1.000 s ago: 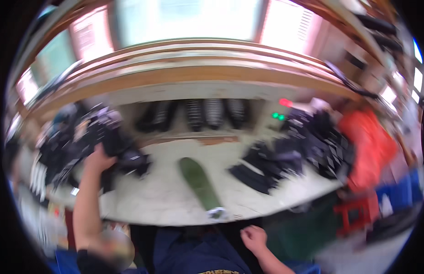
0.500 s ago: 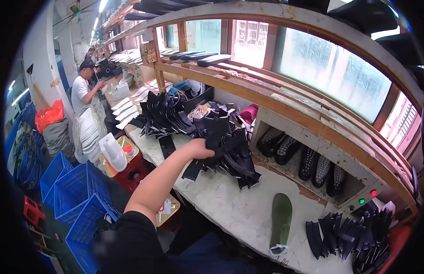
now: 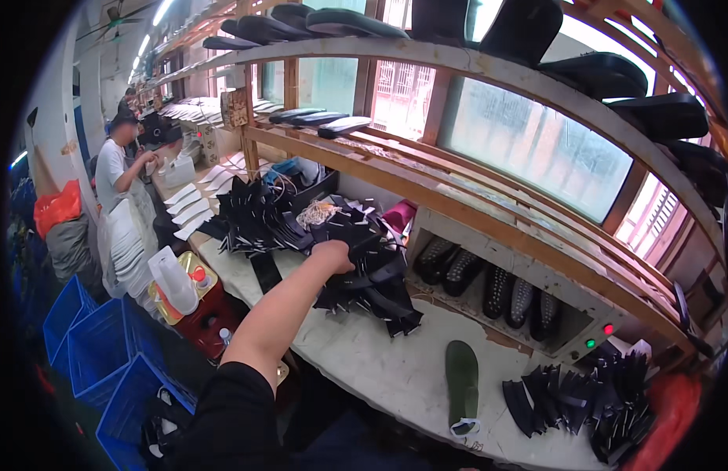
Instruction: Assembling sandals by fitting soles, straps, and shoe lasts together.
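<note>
My left hand [image 3: 330,257] reaches into a heap of curved black strips [image 3: 384,286] on the worktable. Its fingers are curled among the strips and partly hidden, and they appear closed on black material. Beyond the hand, more black strips [image 3: 258,216] stand bunched together, with a tangle of pale cord [image 3: 318,213] beside them. My right hand is out of view. Off to the right, a green boot-shaped piece [image 3: 461,385] lies on the table, left of another bunch of black strips [image 3: 584,400].
Dark studded shoes [image 3: 497,292] sit inside a low metal box with lit buttons. Wooden shelving [image 3: 427,174] overhangs the table's back, carrying dark soles [image 3: 356,23]. Blue crates [image 3: 105,349] and a red stand with containers are at left. A co-worker [image 3: 113,169] works farther along.
The view has turned, so the scene sits farther left and lower. My left hand has gone slightly deeper into the heap of black strips.
</note>
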The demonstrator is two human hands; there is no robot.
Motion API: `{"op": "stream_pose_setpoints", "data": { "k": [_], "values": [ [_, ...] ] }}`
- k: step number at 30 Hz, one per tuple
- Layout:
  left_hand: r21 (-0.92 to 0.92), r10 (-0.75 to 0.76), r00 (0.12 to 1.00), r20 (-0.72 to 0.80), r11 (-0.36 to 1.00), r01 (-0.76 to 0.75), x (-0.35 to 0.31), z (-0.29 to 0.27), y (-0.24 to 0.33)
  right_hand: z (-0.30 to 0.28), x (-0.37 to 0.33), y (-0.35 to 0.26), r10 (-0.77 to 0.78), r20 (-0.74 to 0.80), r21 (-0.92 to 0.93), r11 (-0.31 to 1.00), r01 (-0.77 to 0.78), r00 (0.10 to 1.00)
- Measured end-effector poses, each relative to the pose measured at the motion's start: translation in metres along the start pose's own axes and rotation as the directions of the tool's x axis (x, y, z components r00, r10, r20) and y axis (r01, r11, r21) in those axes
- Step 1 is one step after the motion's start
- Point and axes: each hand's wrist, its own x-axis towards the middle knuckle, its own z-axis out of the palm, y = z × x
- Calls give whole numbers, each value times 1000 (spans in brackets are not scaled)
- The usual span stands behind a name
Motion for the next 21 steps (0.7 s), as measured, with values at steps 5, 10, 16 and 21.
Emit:
{"op": "stream_pose_setpoints", "data": {
  "k": [5,10,16,21],
  "values": [
    [-136,35,992,-124,989,-52,-6,-36,13,-6,4,-11,82,69,34,996,-85,994],
    [-268,-36,737,-675,942,-200,-41,-36,9,-43,5,-43,42,321,-22,999,-36,946],
    [-373,333,579,-744,511,-774,-168,65,24,-90,45,-97,-546,-206,140,805,577,812],
    [-441,459,650,-605,487,-754,-199,156,48,-81,192,-226,-622,-162,158,750,642,767]
  ]
}}
